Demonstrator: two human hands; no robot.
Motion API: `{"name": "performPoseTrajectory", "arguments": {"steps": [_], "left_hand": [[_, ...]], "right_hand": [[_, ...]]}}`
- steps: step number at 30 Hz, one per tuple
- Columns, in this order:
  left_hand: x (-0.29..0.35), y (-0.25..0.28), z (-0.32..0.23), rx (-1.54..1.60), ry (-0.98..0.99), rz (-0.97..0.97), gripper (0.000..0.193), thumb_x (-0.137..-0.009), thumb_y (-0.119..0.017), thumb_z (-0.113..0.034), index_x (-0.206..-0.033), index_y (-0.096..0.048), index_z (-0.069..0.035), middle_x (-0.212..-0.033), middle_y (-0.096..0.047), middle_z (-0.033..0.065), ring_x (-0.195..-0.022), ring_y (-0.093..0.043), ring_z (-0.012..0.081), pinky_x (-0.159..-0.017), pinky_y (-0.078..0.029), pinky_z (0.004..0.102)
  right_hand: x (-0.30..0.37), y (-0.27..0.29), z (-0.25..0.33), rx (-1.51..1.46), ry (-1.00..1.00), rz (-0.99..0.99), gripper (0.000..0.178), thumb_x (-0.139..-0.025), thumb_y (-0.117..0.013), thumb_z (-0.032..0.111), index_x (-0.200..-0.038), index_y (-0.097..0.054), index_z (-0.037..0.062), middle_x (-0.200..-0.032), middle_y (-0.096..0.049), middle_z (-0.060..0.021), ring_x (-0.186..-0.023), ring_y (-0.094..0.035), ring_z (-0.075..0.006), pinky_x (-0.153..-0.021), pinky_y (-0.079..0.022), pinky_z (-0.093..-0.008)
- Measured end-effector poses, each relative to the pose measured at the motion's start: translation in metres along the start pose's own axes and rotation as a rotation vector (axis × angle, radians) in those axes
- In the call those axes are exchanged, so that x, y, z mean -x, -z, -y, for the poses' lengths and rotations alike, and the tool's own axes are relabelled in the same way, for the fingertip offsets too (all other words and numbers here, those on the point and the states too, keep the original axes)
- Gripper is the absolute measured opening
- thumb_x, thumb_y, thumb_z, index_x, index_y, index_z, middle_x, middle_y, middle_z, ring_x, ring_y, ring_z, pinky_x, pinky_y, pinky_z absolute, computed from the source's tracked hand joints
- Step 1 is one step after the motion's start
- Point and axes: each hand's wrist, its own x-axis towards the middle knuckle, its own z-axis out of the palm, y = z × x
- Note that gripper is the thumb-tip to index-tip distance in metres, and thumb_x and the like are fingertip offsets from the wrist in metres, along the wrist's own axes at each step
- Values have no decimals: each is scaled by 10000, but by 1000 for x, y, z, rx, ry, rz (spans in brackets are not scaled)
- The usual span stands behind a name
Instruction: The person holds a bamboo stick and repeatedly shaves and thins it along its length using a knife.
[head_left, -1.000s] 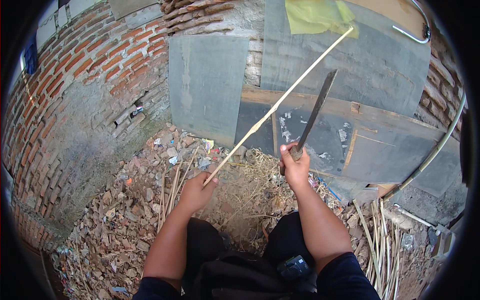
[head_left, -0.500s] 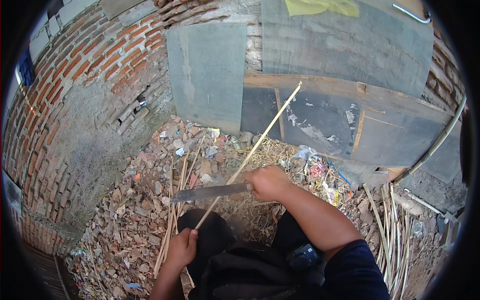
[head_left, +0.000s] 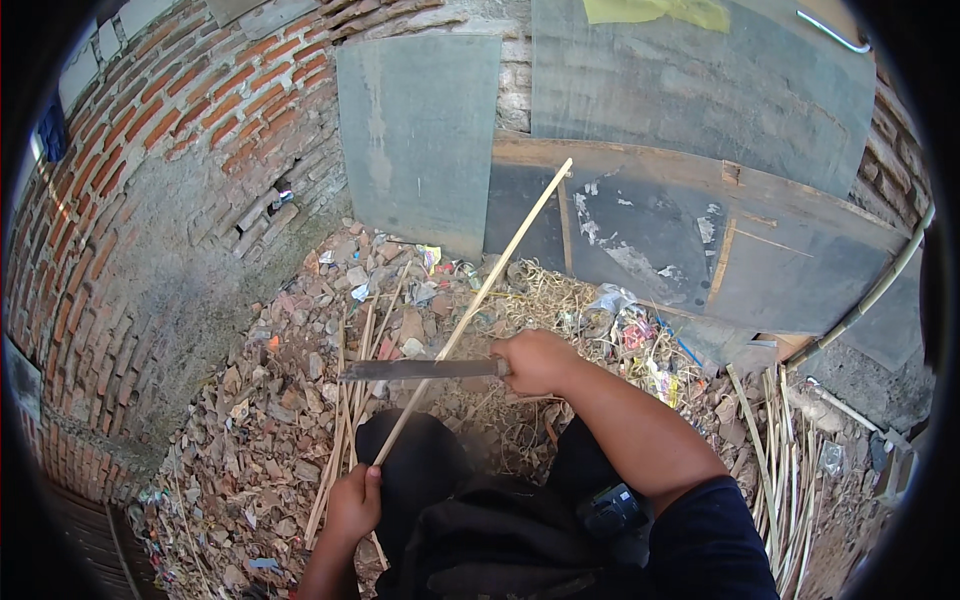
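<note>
My left hand [head_left: 353, 503] grips the near end of a long pale bamboo strip [head_left: 482, 292], which slants up and to the right toward the boards. In my right hand [head_left: 535, 362] is the handle of a long flat knife [head_left: 415, 369]. Its blade lies level, pointing left, and crosses the strip about halfway up. My knees in dark trousers [head_left: 415, 465] show below the blade.
Broken brick rubble [head_left: 250, 400] covers the ground. A few cut bamboo strips [head_left: 345, 400] lie left of my knee, and more strips [head_left: 785, 470] lie at the right. Grey and dark boards [head_left: 640, 230] lean on the brick wall [head_left: 150, 200] ahead. Litter [head_left: 640, 340] sits beyond my right hand.
A second ago the knife stood upright beside the strip. It swung down to lie level across the strip. My left hand slid down the strip toward my body.
</note>
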Motion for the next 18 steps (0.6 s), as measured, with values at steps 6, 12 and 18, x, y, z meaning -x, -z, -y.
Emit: {"name": "performPoseTrajectory", "arguments": {"steps": [6, 12, 18], "left_hand": [[12, -1, 12, -34, 12, -22, 378, -1057, -499, -300, -831, -597, -14, -692, -627, 252, -704, -640, 482, -623, -480, 544], [25, -7, 19, -74, 54, -10, 375, -1055, -501, -299, -833, -573, -5, -682, -617, 267, -682, -624, 499, -612, -466, 563], [29, -11, 24, -99, 40, -42, 369, -1053, -500, -279, -823, -565, 2, -685, -616, 276, -668, -620, 500, -607, -461, 569]], "right_hand": [[-9, 5, -28, -48, -123, -112, 316, -806, -715, 231, -1096, -683, 110, -926, -726, -167, -957, -705, -369, -850, -559, -502], [-10, -2, -9, -13, 1, 49, 303, -803, -714, 228, -1079, -681, 107, -912, -717, -170, -946, -700, -373, -838, -557, -498], [-16, 3, -41, -203, -242, -31, 299, -872, -711, 300, -1076, -687, 84, -973, -727, -171, -942, -698, -384, -833, -555, -502]]}}
